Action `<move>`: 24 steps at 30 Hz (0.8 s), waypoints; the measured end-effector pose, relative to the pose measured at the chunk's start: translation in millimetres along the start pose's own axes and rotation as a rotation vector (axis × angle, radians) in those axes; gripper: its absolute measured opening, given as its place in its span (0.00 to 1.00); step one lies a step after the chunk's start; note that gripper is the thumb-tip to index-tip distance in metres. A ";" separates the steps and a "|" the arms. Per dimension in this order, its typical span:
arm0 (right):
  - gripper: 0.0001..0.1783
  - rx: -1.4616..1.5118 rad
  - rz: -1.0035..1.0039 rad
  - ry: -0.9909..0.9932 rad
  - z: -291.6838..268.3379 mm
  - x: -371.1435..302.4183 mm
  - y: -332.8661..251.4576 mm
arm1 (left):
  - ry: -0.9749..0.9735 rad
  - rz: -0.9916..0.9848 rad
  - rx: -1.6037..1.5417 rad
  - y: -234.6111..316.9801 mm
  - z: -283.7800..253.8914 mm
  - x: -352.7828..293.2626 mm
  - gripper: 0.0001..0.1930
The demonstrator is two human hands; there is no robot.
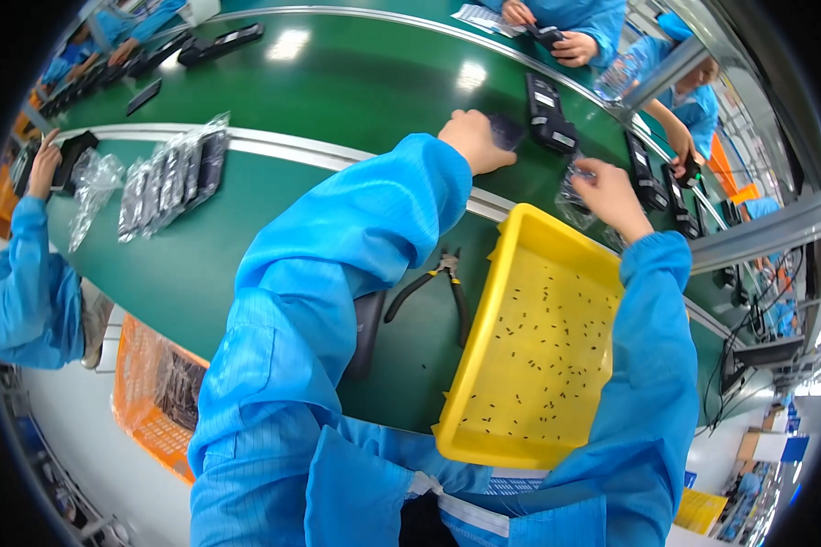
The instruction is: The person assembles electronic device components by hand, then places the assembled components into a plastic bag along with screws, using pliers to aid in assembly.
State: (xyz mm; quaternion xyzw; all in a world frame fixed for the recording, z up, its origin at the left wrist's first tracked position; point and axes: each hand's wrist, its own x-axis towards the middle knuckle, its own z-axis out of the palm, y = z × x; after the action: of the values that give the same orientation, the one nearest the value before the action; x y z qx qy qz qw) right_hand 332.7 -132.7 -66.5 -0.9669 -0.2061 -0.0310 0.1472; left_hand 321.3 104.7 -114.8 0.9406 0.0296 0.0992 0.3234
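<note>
Glossy green belt (365, 100), hands (615, 196), crinkled plastic (570, 202)

We cannot identify the tiny specks (545, 352) in the yellow tray (511, 448); our left hand (476, 142) hides part of a dark piece (507, 133), our right sleeve (652, 337) part of the tray.

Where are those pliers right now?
In the head view, the pliers lie near the middle, on the green worktop, just left of the yellow tray and right of the black object partly covered by the left sleeve.
</note>
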 end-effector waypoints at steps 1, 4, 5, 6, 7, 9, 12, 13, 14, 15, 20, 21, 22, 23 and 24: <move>0.22 0.225 -0.017 0.110 1.1 -3.2 -17.2 | -0.061 -0.008 -0.084 -0.8 -17.3 -2.5 0.37; 0.28 0.999 0.195 -0.133 -3.8 -19.0 -87.5 | 0.081 0.071 -0.468 3.8 -62.5 -35.9 0.34; 0.29 1.171 0.208 -0.232 0.6 -21.6 -108.5 | 0.109 0.105 -0.637 5.7 -77.7 -56.2 0.36; 0.30 1.334 0.229 -0.333 2.8 -25.3 -129.9 | 0.171 0.128 -0.634 3.3 -87.2 -72.6 0.40; 0.30 1.446 0.182 -0.397 2.7 -29.6 -146.9 | 0.154 0.145 -0.643 5.1 -96.8 -88.8 0.44; 0.28 1.649 0.195 -0.486 5.0 -36.6 -185.7 | 0.218 0.192 -0.542 0.4 -109.2 -122.3 0.48; 0.25 1.682 0.169 -0.469 20.0 -40.0 -221.8 | 0.281 0.226 -0.406 -17.6 -130.9 -156.9 0.48; 0.26 1.645 0.181 -0.520 28.0 -39.8 -230.7 | 0.308 0.229 -0.332 -26.3 -138.5 -165.6 0.49; 0.26 1.605 0.193 -0.568 35.9 -40.0 -239.3 | 0.325 0.204 -0.253 -38.7 -147.4 -175.2 0.48; 0.28 1.501 0.143 -0.671 29.7 -47.5 -251.1 | 0.346 0.173 -0.152 -48.0 -158.8 -186.3 0.46; 0.33 1.134 0.046 -0.794 43.5 -54.9 -270.4 | 0.379 -0.058 0.256 -130.1 -197.6 -244.4 0.39; 0.32 1.058 0.042 -0.799 43.0 -57.0 -273.8 | 0.381 -0.111 0.295 -147.2 -201.5 -256.3 0.39; 0.31 0.982 0.045 -0.801 43.7 -58.6 -275.4 | 0.380 -0.160 0.330 -159.0 -204.7 -265.4 0.40; 0.28 0.904 0.005 -0.811 50.8 -56.5 -272.3 | 0.370 -0.152 0.325 -166.9 -205.9 -272.6 0.40; 0.25 0.869 -0.067 -0.802 58.3 -57.2 -271.5 | 0.324 -0.244 0.349 -172.5 -208.9 -282.1 0.40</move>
State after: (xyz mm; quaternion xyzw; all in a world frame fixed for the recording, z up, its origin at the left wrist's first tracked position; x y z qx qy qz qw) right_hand 169.8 99.0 -55.2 -0.7472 -0.2699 0.4194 0.4393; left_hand 3.7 332.9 -106.9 0.9434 0.2107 0.2023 0.1570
